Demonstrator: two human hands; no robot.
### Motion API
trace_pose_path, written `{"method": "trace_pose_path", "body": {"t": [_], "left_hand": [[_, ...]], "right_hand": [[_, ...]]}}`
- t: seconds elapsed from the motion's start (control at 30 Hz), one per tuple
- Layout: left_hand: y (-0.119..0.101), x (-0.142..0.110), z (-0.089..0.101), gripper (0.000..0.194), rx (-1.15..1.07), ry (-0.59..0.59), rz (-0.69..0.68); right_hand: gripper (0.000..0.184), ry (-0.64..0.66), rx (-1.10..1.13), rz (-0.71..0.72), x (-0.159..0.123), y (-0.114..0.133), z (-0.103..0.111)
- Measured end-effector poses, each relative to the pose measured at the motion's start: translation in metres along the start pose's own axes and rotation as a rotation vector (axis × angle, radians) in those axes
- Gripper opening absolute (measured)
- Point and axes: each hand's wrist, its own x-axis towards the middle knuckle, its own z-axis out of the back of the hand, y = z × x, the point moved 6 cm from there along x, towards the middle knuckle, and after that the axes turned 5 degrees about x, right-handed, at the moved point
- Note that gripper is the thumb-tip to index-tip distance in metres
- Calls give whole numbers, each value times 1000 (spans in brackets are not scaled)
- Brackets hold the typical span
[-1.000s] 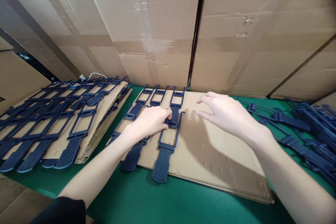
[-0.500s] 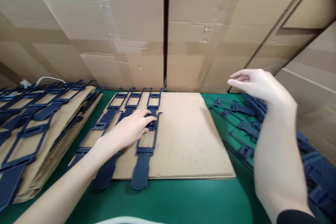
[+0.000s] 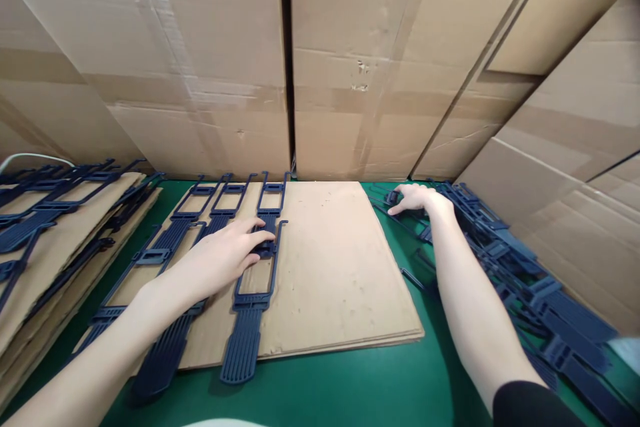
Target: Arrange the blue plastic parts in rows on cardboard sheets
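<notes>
My left hand lies over a dark blue ribbed plastic frame with hooked ends, thumb and fingers closed about its middle crosspiece. Two more such rows, including a plastic frame partly under my left forearm, lie to its left on the cardboard sheet. At the far right of the sheet, my right hand has its thumb and fingers around a dark blue plastic piece on the green table. My palm and fingers hide part of that piece.
A pile of similar plastic frames spreads along the right side. On the left stands a stack of cardboard sheets layered with more frames. Large cardboard boxes wall off the back. The green table shows in front.
My right hand has come down from above the table to the pieces at the sheet's right edge. The view has turned to the right. My left hand stays on the same frame.
</notes>
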Motion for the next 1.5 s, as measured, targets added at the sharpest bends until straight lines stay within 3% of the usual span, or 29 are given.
{"method": "trace_pose_path", "body": {"t": [0.3,0.53,0.73,0.87,1.03,1.17,1.3,1.4,1.5], "left_hand": [[-1,-1,-2,37,11,-37,-26],[0,-1,-4,37,10,-54,-51],[-1,-1,-3,37,-1,-56,-44],[-2,-1,0,36,-6,-55,-41],[-4,-1,0,36,22,-31,-36],[-5,-1,-1,36,23,-27,-39],[-5,-1,2,34,-9,-60,-41],[-6,-1,4,34,-14,-61,-44],[-7,-1,4,34,3,-41,-49]], "right_hand": [[40,81,69,34,5,2,-5],[75,91,77,72,7,10,-12],[64,35,101,109,1,8,-7],[50,-46,128,148,-7,6,9],[50,-351,149,185,-31,11,51],[50,-567,170,403,-68,39,82],[49,-651,230,623,-105,80,98],[55,-616,209,759,-126,113,95],[59,-485,168,885,-140,144,80]]}}
